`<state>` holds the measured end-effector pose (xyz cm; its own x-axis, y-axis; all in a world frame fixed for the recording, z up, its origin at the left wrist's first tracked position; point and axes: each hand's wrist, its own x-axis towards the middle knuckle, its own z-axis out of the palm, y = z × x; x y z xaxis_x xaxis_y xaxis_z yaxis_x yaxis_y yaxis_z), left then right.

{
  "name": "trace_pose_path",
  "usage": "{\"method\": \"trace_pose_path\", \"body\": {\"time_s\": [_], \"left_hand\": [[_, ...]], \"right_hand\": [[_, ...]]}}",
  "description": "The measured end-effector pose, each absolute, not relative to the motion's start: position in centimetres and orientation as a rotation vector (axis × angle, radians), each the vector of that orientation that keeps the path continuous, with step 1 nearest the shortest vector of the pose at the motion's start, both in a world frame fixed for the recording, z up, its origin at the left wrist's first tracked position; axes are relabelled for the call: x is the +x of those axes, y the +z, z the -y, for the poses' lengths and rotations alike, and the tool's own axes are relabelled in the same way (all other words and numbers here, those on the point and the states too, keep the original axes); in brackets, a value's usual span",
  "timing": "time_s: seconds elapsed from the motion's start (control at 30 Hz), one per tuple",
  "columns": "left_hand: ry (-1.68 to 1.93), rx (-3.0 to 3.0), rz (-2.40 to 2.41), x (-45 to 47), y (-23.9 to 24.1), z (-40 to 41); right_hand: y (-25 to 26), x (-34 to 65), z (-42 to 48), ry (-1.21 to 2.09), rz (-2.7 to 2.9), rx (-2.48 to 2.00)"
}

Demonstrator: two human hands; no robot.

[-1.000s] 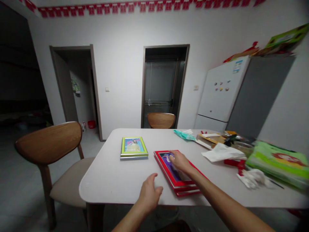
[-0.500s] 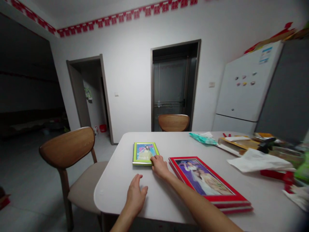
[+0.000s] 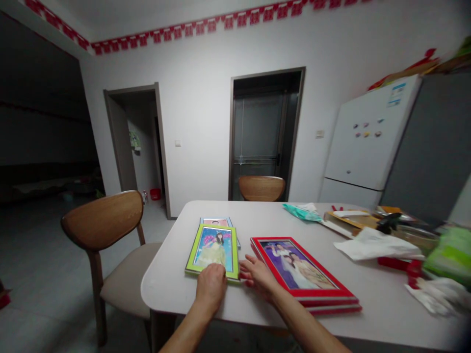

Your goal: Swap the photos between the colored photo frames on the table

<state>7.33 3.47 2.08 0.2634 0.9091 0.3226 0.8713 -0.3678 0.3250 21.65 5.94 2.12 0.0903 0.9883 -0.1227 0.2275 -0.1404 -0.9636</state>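
My left hand (image 3: pixel 212 287) is closed on the near edge of a lime-green picture frame (image 3: pixel 191 267), which tilts up a little from the table. Its photo shows a person in a pale yellow dress on blue. Behind it, a light-blue picture frame (image 3: pixel 230 221) lies partly covered. My right hand (image 3: pixel 259 275) is open, fingers spread, beside the green frame's near right corner; whether a fingertip touches it, I cannot tell. To the right lies a stack of red picture frames (image 3: pixel 331 293), the top one holding a group photo on purple.
The white table (image 3: pixel 172 289) has rounded corners. On its right side lie a teal packet (image 3: pixel 301 212), a white paper sheet (image 3: pixel 373 244), a glass bowl (image 3: pixel 415 237) and a green bag (image 3: pixel 451 257). Wooden chairs stand at the left (image 3: pixel 106 218) and far side (image 3: pixel 262 188).
The green frame has come nearer and its near edge is now in my left hand. The light-blue frame beneath has come into view. My right hand has drawn back and opened.
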Motion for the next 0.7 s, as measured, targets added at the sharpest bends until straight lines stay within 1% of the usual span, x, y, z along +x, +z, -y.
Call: {"method": "trace_pose_path", "body": {"time_s": [0.03, 0.17, 0.4, 0.53, 0.63, 0.7], "left_hand": [[0.708, 2.439, -1.704, 7.6, 2.1, -3.2], [0.737, 2.451, -1.657, 8.2, 2.1, -2.3], [0.809, 2.451, -1.55, 8.3, 2.3, 0.1], [0.968, 2.451, -1.443, 8.1, 2.5, 1.1], [1.132, 2.426, -1.358, 7.8, 3.9, 1.3], [1.316, 2.325, -1.327, 7.6, 5.3, 1.6]], "right_hand": [[2.2, 21.4, -6.1, 1.136, 1.27, -1.521], [2.4, 20.7, -7.0, 0.974, 1.333, -1.559], [3.0, 20.0, -7.3, 1.066, 1.253, -1.499], [4.2, 19.5, -6.0, 1.131, 1.212, -1.386], [6.5, 19.0, -4.5, 1.119, 1.205, -1.262], [8.4, 18.7, -3.4, 1.124, 1.262, -1.121]]}}
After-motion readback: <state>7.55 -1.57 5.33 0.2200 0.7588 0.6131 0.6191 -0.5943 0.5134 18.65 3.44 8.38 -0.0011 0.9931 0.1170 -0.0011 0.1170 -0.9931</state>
